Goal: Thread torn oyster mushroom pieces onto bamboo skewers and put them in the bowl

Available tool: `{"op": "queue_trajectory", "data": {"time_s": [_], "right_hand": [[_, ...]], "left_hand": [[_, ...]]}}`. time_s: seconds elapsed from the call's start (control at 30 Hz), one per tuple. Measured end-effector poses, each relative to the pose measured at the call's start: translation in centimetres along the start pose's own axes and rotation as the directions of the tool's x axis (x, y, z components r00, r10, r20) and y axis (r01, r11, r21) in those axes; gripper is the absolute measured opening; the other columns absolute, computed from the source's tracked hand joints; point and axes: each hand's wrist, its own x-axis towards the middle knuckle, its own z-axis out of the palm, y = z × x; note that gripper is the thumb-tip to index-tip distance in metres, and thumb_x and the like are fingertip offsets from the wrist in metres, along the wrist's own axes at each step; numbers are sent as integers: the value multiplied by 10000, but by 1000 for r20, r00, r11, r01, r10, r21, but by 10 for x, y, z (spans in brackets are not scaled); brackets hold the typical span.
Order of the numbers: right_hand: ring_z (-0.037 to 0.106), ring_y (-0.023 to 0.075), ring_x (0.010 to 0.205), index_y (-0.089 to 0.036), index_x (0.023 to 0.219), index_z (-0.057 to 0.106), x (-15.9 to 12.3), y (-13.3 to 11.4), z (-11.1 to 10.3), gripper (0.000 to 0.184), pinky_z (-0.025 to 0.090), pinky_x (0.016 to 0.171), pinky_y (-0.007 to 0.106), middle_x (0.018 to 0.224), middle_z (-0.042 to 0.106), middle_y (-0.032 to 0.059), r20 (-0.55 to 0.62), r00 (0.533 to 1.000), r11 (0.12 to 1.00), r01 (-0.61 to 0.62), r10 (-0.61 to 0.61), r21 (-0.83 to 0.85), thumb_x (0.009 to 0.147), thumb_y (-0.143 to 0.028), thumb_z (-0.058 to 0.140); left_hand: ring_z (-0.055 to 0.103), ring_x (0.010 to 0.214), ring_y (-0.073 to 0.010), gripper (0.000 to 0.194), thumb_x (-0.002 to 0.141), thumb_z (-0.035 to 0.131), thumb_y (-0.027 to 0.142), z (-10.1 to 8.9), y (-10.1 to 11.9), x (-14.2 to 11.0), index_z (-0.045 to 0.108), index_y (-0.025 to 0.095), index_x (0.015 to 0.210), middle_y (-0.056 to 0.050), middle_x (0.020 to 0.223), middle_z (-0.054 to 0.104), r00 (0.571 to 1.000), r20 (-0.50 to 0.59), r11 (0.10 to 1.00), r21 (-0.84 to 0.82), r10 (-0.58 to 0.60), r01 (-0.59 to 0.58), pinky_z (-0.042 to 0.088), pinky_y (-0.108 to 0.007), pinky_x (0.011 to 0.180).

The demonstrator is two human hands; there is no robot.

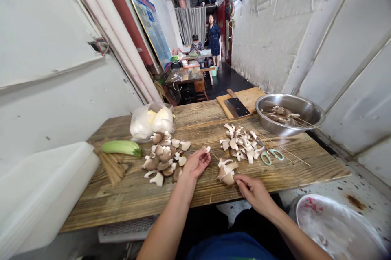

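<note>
My left hand pinches a small pale piece of oyster mushroom at the tip of a thin bamboo skewer. Several mushroom pieces are threaded along that skewer. At its near end, my right hand is closed with thumb and fingers together, close against the lowest mushroom. One pile of oyster mushrooms lies left of my left hand. Beyond the skewer is a second pile, with green-handled scissors partly against it.
A steel bowl with mushrooms and skewers stands right, beside a cleaver on a cutting board. At left are a green gourd on bundled skewers, a plastic bag and a white bin. Two people are far behind.
</note>
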Motion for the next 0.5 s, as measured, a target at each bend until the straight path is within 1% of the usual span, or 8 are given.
{"op": "queue_trajectory", "data": {"time_s": [0.23, 0.5], "right_hand": [[566, 148, 632, -167, 943, 662, 1, -1, 0, 314, 383, 520, 211, 703, 628, 25, 12, 1000, 1000, -9, 9, -20, 912, -318, 389], [539, 142, 620, -155, 912, 652, 1, 1, 2, 305, 353, 504, 207, 702, 612, 29, 9, 1000, 1000, -2, 2, -10, 911, -319, 394]], "left_hand": [[597, 592, -100, 117, 726, 586, -12, 1, -3, 0, 570, 103, 714, -44, 663, 631, 999, 33, 1000, 6, 11, -11, 525, -211, 563], [591, 587, -94, 133, 723, 585, -18, 4, -2, -4, 559, 103, 675, -41, 651, 625, 997, 43, 998, 3, 58, -59, 525, -204, 576]]}}
